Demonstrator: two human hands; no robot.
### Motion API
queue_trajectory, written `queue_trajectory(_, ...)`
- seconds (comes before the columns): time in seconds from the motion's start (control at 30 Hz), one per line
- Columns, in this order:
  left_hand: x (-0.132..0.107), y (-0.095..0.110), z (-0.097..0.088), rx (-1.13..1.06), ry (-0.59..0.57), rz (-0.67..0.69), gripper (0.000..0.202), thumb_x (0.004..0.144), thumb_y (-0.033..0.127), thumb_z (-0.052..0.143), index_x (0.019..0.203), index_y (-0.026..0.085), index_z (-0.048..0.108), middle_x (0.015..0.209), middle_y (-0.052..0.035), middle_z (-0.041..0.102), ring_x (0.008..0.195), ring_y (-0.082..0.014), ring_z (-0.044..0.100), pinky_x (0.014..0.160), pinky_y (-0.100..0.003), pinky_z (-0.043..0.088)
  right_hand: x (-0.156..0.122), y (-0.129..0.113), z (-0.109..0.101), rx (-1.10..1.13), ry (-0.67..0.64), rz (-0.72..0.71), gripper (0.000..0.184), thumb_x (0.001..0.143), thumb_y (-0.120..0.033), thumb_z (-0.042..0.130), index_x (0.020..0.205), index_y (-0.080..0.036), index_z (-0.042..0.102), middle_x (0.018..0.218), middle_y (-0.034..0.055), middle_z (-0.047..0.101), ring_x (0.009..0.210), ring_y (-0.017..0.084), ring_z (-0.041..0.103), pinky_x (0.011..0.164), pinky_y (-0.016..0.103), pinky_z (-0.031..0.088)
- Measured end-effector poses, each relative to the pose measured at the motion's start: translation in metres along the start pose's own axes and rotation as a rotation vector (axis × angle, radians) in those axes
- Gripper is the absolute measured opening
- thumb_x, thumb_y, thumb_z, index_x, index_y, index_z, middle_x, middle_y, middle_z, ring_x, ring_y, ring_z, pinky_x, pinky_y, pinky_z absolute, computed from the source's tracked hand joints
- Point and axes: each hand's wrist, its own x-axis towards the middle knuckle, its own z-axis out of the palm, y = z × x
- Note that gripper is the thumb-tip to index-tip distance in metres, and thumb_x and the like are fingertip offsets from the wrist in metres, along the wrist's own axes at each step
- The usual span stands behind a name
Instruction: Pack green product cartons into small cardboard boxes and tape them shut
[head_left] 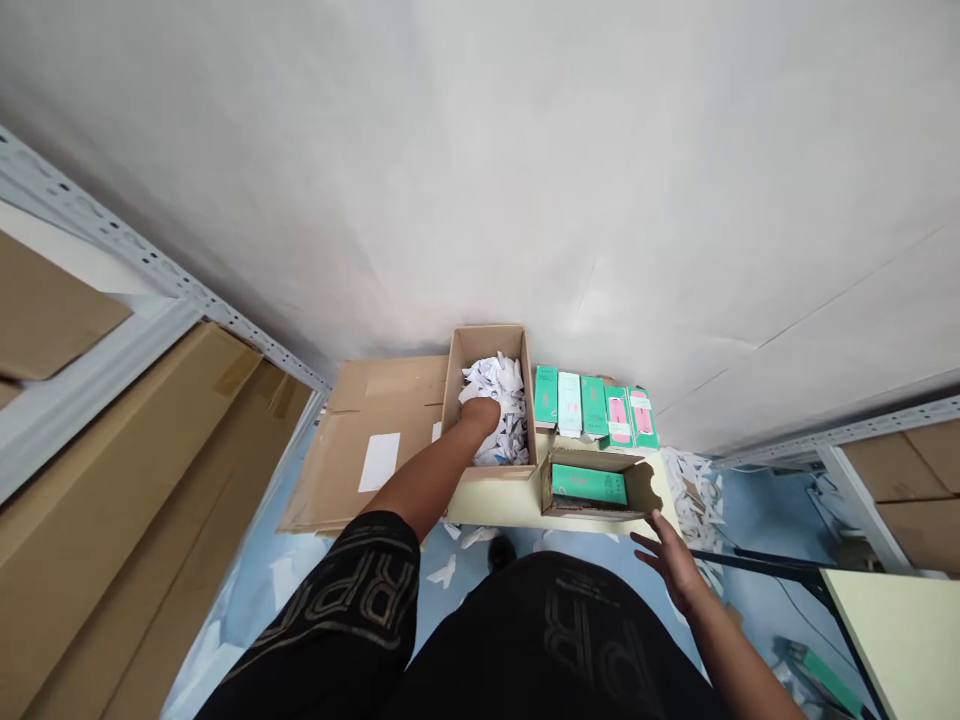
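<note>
My left hand (481, 411) reaches down into a tall cardboard box (487, 342) and its fingers are hidden among crumpled white paper scraps (511, 440). To the right stands a small open cardboard box (555, 503) with a green box (589, 484) lying inside it. My right hand (670, 562) is at that small box's right front corner, fingers spread; whether a fingertip touches the cardboard I cannot tell. Behind the small box, several green and white boxes (594, 403) stand in a row, some with pink panels.
Flattened cardboard (409, 385) with a white label lies left of the tall box. A pale yellow table (487, 505) carries these things against a grey wall (480, 180). Shelves with cardboard (127, 470) flank the left side. Paper shreds (694, 490) lie on the blue floor.
</note>
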Motion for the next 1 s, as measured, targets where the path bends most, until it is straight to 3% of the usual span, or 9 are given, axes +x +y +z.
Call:
queue_trajectory(0.1, -0.004, -0.009, 0.004, 0.042, 0.016, -0.038, 0.058, 0.079, 0.041, 0.077, 0.127, 0.009, 0.068, 0.13, -0.0295, 0.066, 0.12, -0.0394, 0.065, 0.098, -0.045, 0.052, -0.004, 0.006, 0.003, -0.028, 0.037, -0.027, 0.067, 0.084, -0.071, 0.065, 0.138, -0.031, 0.059, 0.162, 0.0094, 0.043, 0.115, 0.03, 0.071, 0.085, 0.04, 0.061)
queue_trajectory(0.2, -0.005, -0.01, 0.009, 0.067, -0.008, -0.069, 0.069, 0.071, 0.038, 0.085, 0.131, 0.01, 0.065, 0.128, -0.0286, 0.068, 0.116, -0.038, 0.068, 0.094, -0.043, 0.054, -0.001, 0.006, 0.007, -0.038, 0.051, -0.033, 0.067, 0.082, -0.071, 0.066, 0.134, -0.029, 0.061, 0.159, 0.0106, 0.048, 0.114, 0.031, 0.071, 0.084, 0.04, 0.061)
queue_trajectory(0.37, 0.001, 0.002, -0.001, 0.082, 0.01, -0.072, 0.041, 0.076, 0.027, 0.078, 0.114, 0.01, 0.075, 0.116, -0.0265, 0.073, 0.111, -0.0368, 0.07, 0.092, -0.042, 0.054, 0.006, -0.001, 0.013, -0.114, 0.095, -0.059, 0.061, 0.077, -0.068, 0.072, 0.123, -0.028, 0.066, 0.142, 0.0086, 0.063, 0.113, 0.03, 0.071, 0.085, 0.038, 0.059)
queue_trajectory(0.5, -0.012, 0.0, -0.024, 0.086, 0.123, -0.067, 0.033, 0.083, 0.024, 0.069, 0.114, 0.011, 0.074, 0.118, -0.0236, 0.073, 0.112, -0.0336, 0.069, 0.094, -0.038, 0.052, 0.006, -0.005, 0.013, -0.162, 0.092, -0.069, 0.062, 0.077, -0.069, 0.071, 0.122, -0.027, 0.067, 0.136, 0.0092, 0.066, 0.112, 0.03, 0.07, 0.085, 0.038, 0.058)
queue_trajectory(0.6, -0.041, -0.008, -0.041, 0.086, 0.246, -0.098, 0.039, 0.094, 0.025, 0.053, 0.129, 0.013, 0.067, 0.121, -0.0199, 0.072, 0.113, -0.0311, 0.068, 0.094, -0.037, 0.052, 0.006, -0.011, 0.01, -0.164, 0.091, -0.07, 0.069, 0.077, -0.068, 0.071, 0.133, -0.029, 0.063, 0.139, 0.009, 0.065, 0.114, 0.03, 0.069, 0.086, 0.039, 0.057)
queue_trajectory(0.7, -0.079, -0.007, -0.05, -0.012, 0.484, -0.102, 0.041, 0.099, 0.028, 0.043, 0.134, 0.018, 0.064, 0.116, -0.0139, 0.074, 0.11, -0.0287, 0.068, 0.095, -0.037, 0.052, 0.008, -0.019, 0.006, -0.184, 0.065, -0.09, 0.073, 0.078, -0.068, 0.07, 0.14, -0.03, 0.059, 0.136, 0.0087, 0.067, 0.114, 0.03, 0.068, 0.088, 0.041, 0.056)
queue_trajectory(0.83, -0.124, 0.037, -0.032, -0.217, 0.593, 0.158, 0.038, 0.096, 0.027, 0.049, 0.128, 0.022, 0.069, 0.131, -0.0074, 0.071, 0.125, -0.0255, 0.061, 0.11, -0.037, 0.046, 0.018, -0.027, -0.002, -0.183, 0.044, -0.111, 0.077, 0.078, -0.066, 0.072, 0.144, -0.029, 0.057, 0.139, 0.0109, 0.065, 0.118, 0.031, 0.066, 0.089, 0.041, 0.056)
queue_trajectory(0.93, -0.136, 0.098, 0.004, -0.315, 0.449, 0.464, 0.04, 0.092, 0.022, 0.054, 0.127, 0.023, 0.071, 0.133, -0.0061, 0.07, 0.126, -0.0245, 0.061, 0.115, -0.04, 0.043, 0.027, -0.027, -0.007, -0.188, 0.005, -0.123, 0.075, 0.079, -0.064, 0.073, 0.144, -0.029, 0.058, 0.143, 0.0109, 0.063, 0.123, 0.032, 0.063, 0.09, 0.041, 0.056)
queue_trajectory(1.0, -0.129, 0.137, 0.031, -0.362, 0.344, 0.584, 0.042, 0.091, 0.019, 0.055, 0.13, 0.022, 0.07, 0.139, -0.0081, 0.067, 0.131, -0.0255, 0.059, 0.118, -0.042, 0.041, 0.032, -0.028, -0.01, -0.18, -0.042, -0.14, 0.071, 0.079, -0.062, 0.074, 0.14, -0.03, 0.061, 0.141, 0.0088, 0.065, 0.124, 0.031, 0.063, 0.092, 0.041, 0.055)
